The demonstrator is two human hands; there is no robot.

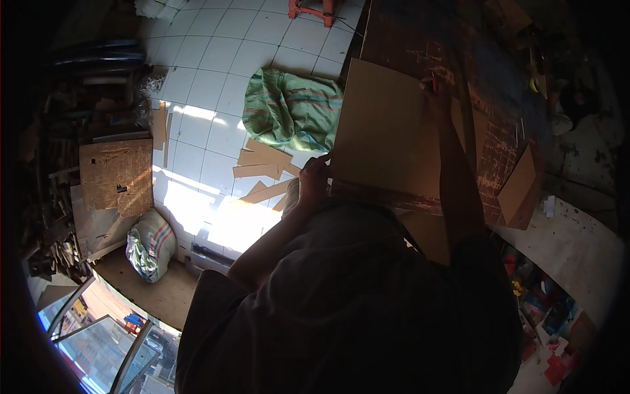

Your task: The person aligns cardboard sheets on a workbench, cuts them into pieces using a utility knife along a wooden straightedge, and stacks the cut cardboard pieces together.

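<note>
A large flat sheet of brown board (387, 131) lies on a worn brown worktable (420, 39). My left hand (315, 177) is at the sheet's near left edge, its fingers bent and closed against that edge. Toward the far right corner, my right hand (438, 102) rests on the sheet. It is closed around a slim red tool (434, 83); the tool's tip is too dark and small to make out.
Left of the table, a green woven sack (289, 111) and several brown board strips (262, 161) lie on the white tiled floor (216, 79). A red stool (312, 12) stands beyond. Another brown piece (518, 180) sits at the table's right edge. Stacked wood fills the left side.
</note>
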